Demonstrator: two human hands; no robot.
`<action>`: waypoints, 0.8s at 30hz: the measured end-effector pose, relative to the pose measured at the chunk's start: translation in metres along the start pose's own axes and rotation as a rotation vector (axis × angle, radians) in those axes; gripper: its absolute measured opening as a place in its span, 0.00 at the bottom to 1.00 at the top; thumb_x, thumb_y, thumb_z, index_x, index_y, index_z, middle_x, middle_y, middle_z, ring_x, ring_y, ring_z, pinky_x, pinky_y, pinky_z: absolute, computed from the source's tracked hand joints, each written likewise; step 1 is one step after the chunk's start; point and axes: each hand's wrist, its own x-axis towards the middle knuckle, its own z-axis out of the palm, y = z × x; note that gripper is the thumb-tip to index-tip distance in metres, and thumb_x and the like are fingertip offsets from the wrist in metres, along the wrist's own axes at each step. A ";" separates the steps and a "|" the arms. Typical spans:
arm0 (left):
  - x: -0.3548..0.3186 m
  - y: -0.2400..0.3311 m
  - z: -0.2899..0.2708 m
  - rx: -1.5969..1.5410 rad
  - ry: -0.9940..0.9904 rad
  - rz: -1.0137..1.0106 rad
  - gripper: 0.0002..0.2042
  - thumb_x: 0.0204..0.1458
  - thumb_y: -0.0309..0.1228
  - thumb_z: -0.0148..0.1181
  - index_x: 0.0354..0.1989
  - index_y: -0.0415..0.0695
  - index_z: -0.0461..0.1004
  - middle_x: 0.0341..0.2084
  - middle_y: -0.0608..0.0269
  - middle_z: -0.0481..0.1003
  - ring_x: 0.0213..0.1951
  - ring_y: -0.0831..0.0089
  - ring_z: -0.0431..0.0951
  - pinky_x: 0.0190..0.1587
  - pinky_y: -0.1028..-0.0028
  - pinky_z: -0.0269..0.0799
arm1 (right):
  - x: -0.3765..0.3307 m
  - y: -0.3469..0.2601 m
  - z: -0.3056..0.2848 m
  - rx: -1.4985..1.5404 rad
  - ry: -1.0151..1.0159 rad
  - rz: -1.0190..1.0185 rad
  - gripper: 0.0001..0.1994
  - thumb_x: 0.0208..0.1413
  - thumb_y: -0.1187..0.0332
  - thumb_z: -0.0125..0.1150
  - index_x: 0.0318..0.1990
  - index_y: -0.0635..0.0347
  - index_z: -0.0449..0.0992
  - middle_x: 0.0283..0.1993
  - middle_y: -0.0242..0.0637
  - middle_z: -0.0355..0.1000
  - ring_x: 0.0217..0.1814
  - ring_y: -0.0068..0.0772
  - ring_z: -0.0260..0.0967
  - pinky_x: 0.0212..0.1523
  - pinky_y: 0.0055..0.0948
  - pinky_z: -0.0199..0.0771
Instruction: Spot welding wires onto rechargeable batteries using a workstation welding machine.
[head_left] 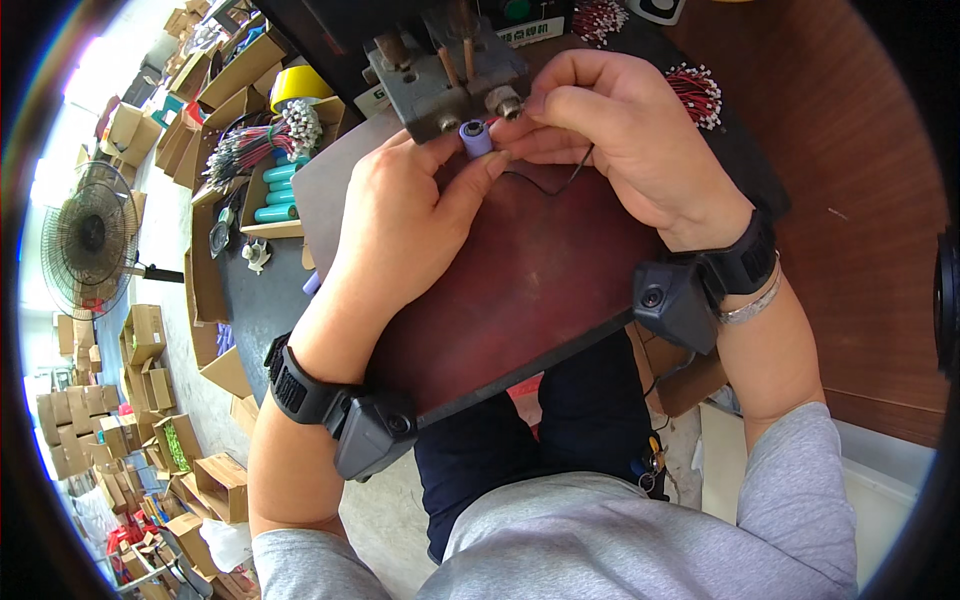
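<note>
Now clamping a small purple cylinder (478, 143) between fingers of the left hand (402, 212), just below a dark grey metal block (425, 92); bending fingers of the right hand (635, 140) alongside, unclear whether clamped on the thin black wire (580, 168).

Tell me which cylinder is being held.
The purple cylinder between the thumb and index finger of the left hand; the teal cylinders lie in a cardboard box.

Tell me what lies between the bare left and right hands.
In the head view, a small purple cylinder, held by the left hand, and a thin black wire curving near the right hand.
</note>
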 end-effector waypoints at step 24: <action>-0.002 -0.005 0.003 -0.102 0.018 0.011 0.10 0.42 0.32 0.57 0.29 0.38 0.73 0.22 0.50 0.70 0.28 0.54 0.71 0.31 0.66 0.66 | 0.000 0.001 -0.001 0.048 -0.010 0.009 0.05 0.46 0.74 0.50 0.28 0.68 0.68 0.30 0.42 0.71 0.31 0.28 0.70 0.34 0.23 0.70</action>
